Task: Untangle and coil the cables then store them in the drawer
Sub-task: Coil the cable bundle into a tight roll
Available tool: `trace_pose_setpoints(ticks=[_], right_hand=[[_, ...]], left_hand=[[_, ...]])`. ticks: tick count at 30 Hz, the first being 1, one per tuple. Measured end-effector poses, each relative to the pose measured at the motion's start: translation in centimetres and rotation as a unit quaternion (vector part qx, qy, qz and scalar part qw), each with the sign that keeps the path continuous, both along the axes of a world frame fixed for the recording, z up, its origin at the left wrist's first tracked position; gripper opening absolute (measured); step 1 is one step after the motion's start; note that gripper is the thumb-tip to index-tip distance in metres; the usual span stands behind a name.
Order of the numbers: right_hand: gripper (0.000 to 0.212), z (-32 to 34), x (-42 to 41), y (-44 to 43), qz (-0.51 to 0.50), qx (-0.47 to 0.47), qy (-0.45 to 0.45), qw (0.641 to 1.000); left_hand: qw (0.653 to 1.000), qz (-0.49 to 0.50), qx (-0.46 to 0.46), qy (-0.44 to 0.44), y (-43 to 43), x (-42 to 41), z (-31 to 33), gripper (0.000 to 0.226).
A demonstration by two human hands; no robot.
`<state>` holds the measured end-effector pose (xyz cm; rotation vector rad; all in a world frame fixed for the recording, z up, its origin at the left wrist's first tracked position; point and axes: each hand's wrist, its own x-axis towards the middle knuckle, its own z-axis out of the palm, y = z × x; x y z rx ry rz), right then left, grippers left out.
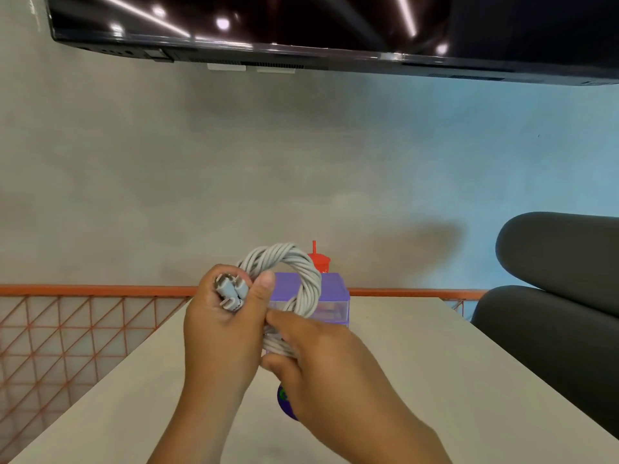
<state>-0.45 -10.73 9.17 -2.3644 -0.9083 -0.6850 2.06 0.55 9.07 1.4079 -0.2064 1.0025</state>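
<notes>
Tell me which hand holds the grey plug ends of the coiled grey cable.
The left hand: the plug ends sit bunched inside its grip, while the right hand pinches only lower strands of the coil.

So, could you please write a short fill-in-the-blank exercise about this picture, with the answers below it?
1. The right hand holds the coiled grey cable; its plugs sit in the ____ hand.
2. The drawer box behind the cable is ____.
3. The cup with a straw is ____.
Answers: left, purple, red.

Grey cables (288, 255) twisted into 1 upright ring-shaped coil, held in front of the purple drawer unit (336, 294).
</notes>
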Motion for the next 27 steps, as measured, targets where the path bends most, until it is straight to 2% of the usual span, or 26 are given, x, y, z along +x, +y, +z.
trace_pose_setpoints(ticks=[1,4,6,8,10,13,16,17,19,21,22,25,27], right_hand=[[0.028,0.1,-0.2,-0.3,0.027,0.012,0.032,0.999],[0.033,0.6,-0.6,-0.7,0.055,0.036,0.024,0.998],[0.042,0.5,-0.7,-1.0,0.07,0.06,0.039,0.995],[0.052,0.3,-0.7,-1.0,0.09,0.066,0.066,0.991],[0.063,0.2,-0.8,-0.5,0.107,0.042,0.084,0.99],[0.071,0.4,-1.0,-0.3,0.101,0.009,0.119,0.988],[0.068,1.1,-1.6,-1.6,0.103,-0.011,0.17,0.98],[0.064,1.3,-1.5,-2.1,0.095,0.009,0.153,0.984],[0.047,1.4,-0.8,-3.4,0.04,0.092,0.014,0.995],[0.038,1.4,0.1,-4.5,-0.035,0.14,-0.146,0.979],[0.038,1.3,0.5,-4.8,-0.063,0.135,-0.181,0.972],[0.046,0.7,1.2,-4.6,-0.099,0.041,-0.177,0.978],[0.055,0.2,1.5,-4.1,-0.067,0.0,-0.108,0.992]], left_hand=[[1.0,-0.004,0.005,0.002,0.1,-0.2,0.2,0.031],[0.999,-0.031,0.016,0.003,0.0,-0.9,0.8,0.019],[0.999,-0.043,-0.007,0.017,0.1,-1.0,0.9,0.02],[0.988,-0.106,-0.109,0.036,0.4,-0.9,1.0,0.022],[0.96,-0.18,-0.208,0.052,0.7,-0.9,1.3,0.016],[0.948,-0.203,-0.234,0.069,0.7,-1.1,1.5,0.017],[0.969,-0.156,-0.181,0.065,0.9,-0.9,1.3,0.019],[0.976,-0.14,-0.152,0.072,1.1,-0.9,1.3,0.017],[0.983,-0.128,-0.086,0.094,1.3,-0.9,1.2,0.004],[0.985,-0.131,-0.007,0.11,1.2,-1.2,1.1,0.024],[0.984,-0.134,0.021,0.115,0.9,-1.3,1.1,0.026],[0.969,-0.18,0.096,0.143,-0.3,-2.4,1.3,0.03],[0.95,-0.239,0.139,0.143,-0.8,-3.0,1.5,0.026]])
